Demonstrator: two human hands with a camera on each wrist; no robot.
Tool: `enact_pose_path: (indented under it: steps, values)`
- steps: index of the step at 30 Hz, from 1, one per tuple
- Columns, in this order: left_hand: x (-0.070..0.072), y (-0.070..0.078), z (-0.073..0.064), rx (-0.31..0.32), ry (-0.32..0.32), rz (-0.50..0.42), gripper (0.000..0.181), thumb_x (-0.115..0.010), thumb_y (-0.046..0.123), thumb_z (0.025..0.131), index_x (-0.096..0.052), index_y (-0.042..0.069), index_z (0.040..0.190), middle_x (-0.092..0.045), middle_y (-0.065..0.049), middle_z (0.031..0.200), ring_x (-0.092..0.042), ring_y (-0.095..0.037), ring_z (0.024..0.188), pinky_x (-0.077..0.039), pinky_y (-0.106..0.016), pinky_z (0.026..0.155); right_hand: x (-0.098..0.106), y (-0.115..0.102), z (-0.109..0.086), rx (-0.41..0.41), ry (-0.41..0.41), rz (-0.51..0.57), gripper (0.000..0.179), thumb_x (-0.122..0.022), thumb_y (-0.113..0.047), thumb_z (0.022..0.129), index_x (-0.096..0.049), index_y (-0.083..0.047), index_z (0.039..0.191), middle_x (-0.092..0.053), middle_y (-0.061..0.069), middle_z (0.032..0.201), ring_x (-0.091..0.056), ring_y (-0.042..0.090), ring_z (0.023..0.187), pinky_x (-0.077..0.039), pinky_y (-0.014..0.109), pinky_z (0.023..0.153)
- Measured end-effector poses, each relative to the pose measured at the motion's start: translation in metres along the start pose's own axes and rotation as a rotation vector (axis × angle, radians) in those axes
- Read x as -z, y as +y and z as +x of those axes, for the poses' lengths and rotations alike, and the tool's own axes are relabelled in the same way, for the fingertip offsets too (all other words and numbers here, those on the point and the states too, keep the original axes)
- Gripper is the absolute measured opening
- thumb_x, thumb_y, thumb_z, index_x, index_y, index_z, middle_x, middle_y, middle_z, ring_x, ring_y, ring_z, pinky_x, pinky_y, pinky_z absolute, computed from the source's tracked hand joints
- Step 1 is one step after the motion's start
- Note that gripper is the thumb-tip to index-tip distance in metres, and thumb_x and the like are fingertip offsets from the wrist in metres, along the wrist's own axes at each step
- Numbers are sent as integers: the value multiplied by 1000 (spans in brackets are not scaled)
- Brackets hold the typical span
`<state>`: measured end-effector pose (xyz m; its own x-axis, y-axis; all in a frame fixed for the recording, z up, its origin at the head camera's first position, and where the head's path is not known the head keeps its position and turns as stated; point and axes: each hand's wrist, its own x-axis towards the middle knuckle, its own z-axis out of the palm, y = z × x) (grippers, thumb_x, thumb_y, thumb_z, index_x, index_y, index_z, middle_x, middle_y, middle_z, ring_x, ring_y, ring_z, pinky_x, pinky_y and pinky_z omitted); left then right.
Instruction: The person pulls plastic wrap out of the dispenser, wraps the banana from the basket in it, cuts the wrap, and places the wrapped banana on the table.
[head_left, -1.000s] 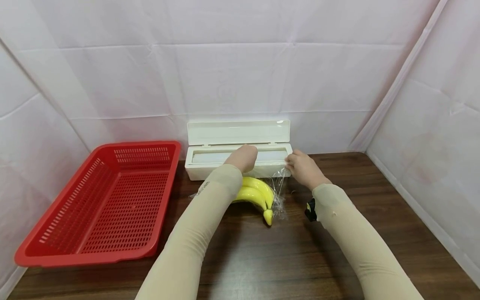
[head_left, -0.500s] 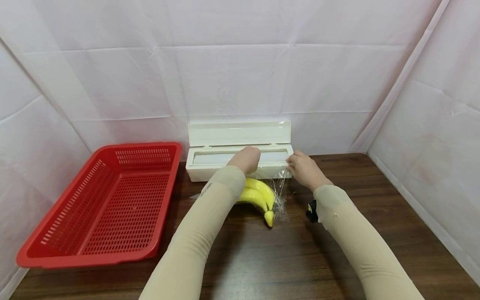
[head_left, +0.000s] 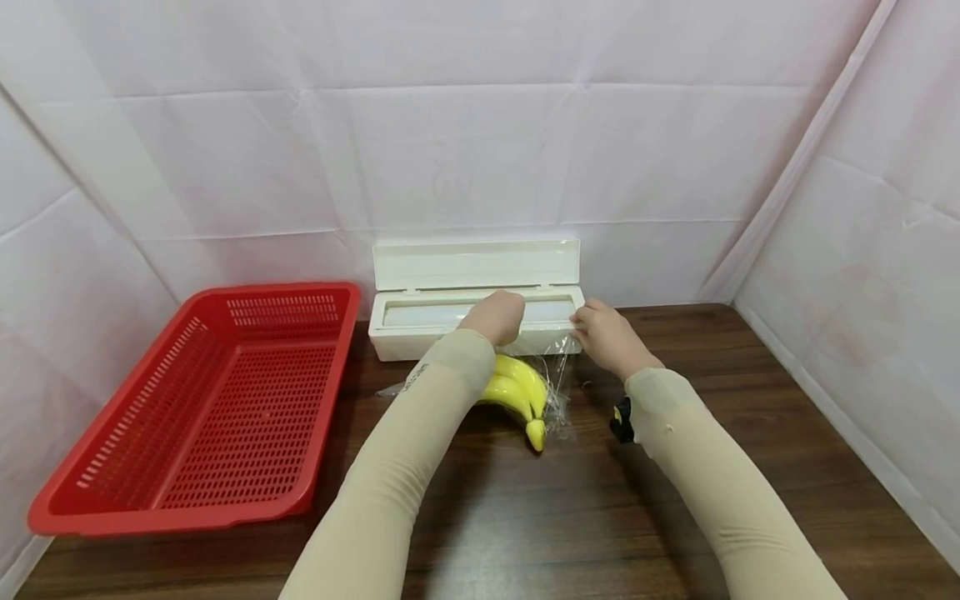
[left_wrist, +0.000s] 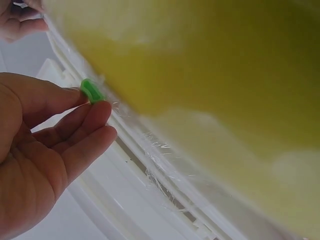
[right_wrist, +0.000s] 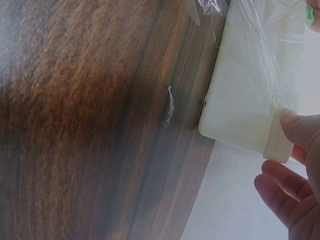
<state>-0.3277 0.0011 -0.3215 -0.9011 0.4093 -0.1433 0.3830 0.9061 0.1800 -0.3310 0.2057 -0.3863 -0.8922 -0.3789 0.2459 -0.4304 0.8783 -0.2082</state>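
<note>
A white cling film dispenser stands at the back of the table with its lid up and a roll inside. My left hand is over its front edge. In the left wrist view, thumb and fingers pinch a small green slide cutter on that edge. My right hand holds the box's right end, its thumb pressing on the corner where the clear film is drawn. A bunch of yellow bananas lies in front of the box, with film around it, partly hidden by my left forearm.
To the left stands a red perforated basket. A shred of film lies on the dark wooden table. White cloth walls rise behind and at both sides.
My left hand has slid a little to the right along the dispenser's front edge. The right hand, bananas and basket stay in place.
</note>
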Motion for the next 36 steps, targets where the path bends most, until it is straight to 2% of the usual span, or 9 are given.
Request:
enact_pose_path:
  steps: [4, 12, 16, 19, 24, 36]
  values:
    - [0, 1, 1, -8, 8, 10, 30, -39, -11, 85, -51, 11, 68, -61, -6, 88, -48, -14, 67, -45, -24, 61, 0, 0, 0, -2, 5, -1, 26, -61, -15, 91, -62, 2, 111, -56, 14, 103, -59, 29, 94, -50, 41, 84]
    - [-2, 6, 3, -3, 15, 12, 29, -39, -9, 87, -52, 11, 71, -56, -4, 80, -47, -14, 64, -46, -25, 63, 1, -1, 0, 1, 5, -8, 26, -61, -15, 92, -62, 3, 111, -56, 15, 103, -59, 29, 94, -50, 41, 84]
    - [-3, 10, 5, -17, 7, 15, 28, -39, -7, 89, -52, 11, 72, -53, -4, 76, -42, -13, 60, -43, -25, 60, 1, 0, 0, -1, 4, -5, 25, -61, -14, 92, -62, 3, 111, -56, 15, 103, -58, 29, 94, -50, 41, 84]
    - [-4, 12, 5, -23, 4, 13, 26, -40, -5, 91, -57, 9, 77, -58, -5, 80, -44, -13, 61, -43, -25, 61, 0, 0, 0, 5, 8, 1, 25, -61, -14, 91, -62, 3, 110, -56, 15, 103, -58, 29, 94, -50, 41, 84]
    - [-4, 15, 6, -15, 12, 15, 25, -42, -4, 92, -63, 8, 85, -66, -6, 95, -55, -14, 69, -48, -26, 66, -2, 1, -1, 14, 13, 8, 26, -62, -15, 91, -62, 2, 111, -56, 15, 103, -58, 29, 94, -50, 41, 84]
    - [-1, 20, 6, -26, 36, 36, 25, -44, -8, 84, -60, 9, 74, -68, -6, 98, -56, -15, 72, -51, -27, 69, 0, 0, 1, 36, 51, 2, 24, -63, -13, 90, -62, 2, 108, -56, 15, 102, -59, 30, 93, -50, 42, 84]
